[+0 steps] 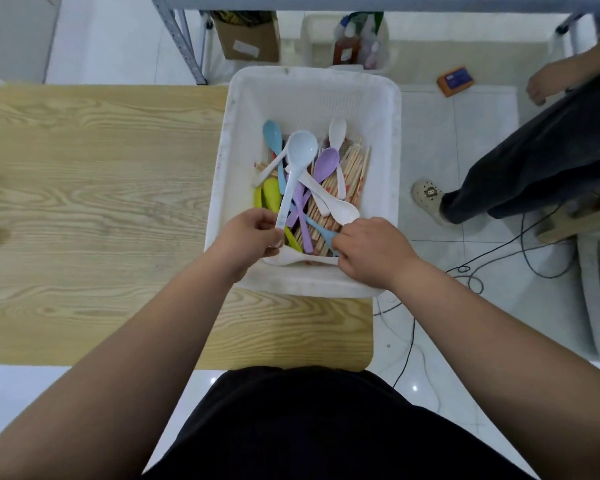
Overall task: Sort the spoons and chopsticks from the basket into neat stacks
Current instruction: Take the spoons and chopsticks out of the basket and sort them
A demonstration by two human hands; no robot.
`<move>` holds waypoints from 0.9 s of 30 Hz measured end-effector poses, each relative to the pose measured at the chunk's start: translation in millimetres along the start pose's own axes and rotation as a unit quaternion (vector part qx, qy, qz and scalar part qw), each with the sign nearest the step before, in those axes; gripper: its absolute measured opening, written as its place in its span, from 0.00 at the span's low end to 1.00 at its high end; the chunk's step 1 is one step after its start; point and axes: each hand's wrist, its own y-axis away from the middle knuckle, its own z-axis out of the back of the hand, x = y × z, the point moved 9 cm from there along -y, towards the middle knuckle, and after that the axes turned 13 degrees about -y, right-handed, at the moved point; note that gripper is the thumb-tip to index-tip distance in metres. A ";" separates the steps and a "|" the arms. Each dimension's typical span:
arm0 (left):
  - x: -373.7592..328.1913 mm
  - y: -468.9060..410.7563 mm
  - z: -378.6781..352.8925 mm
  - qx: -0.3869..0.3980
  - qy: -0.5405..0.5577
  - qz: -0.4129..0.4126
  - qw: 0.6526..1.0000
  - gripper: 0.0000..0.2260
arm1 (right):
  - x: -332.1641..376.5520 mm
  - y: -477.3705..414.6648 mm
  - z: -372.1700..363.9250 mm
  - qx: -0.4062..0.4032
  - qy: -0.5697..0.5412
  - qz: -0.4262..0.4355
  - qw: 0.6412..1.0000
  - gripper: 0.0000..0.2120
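Basket [312, 77] — one | one pale spoon [300, 148], left hand [253, 233] | one blue spoon [321, 232], right hand [371, 251]

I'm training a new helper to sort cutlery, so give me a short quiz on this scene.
1. True or false: the left hand holds a bundle of chopsticks.
2. Where do the chopsticks lie? A) on the table B) in the basket, partly under spoons C) on the floor
3. Fill in: the left hand grips the pale spoon by its ____.
Key: 1 false; 2 B; 3 handle.
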 end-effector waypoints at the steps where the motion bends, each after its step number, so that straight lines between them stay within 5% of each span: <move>1: 4.9 9.6 3.2 -0.001 0.014 -0.004 1.000 0.06 | 1.0 -1.7 -2.1 0.010 0.004 -0.008 1.000 0.12; 8: 35.4 46.5 31.6 -0.054 0.055 -0.020 0.997 0.05 | 14.4 -32.5 -51.5 0.190 -0.122 -0.092 0.970 0.12; 13: 40.3 49.6 34.3 -0.052 0.090 -0.020 0.994 0.04 | 15.6 -46.1 -54.9 0.188 -0.145 -0.102 0.966 0.08; 16: 38.3 49.5 36.2 -0.056 0.127 -0.025 0.990 0.06 | 16.1 -48.2 -42.2 0.134 -0.166 -0.103 0.971 0.08; 19: 36.6 49.1 39.6 -0.068 0.142 -0.033 0.987 0.07 | 8.1 -49.9 -11.7 -0.002 -0.234 -0.115 0.965 0.03; 22: 37.5 48.4 39.8 -0.066 0.147 -0.033 0.986 0.06 | -12.5 -53.2 13.2 -0.088 -0.191 -0.152 0.966 0.05; 27: 40.1 47.5 37.6 -0.052 0.123 -0.041 0.990 0.05 | -41.2 -61.9 5.6 -0.038 -0.063 -0.252 0.965 0.19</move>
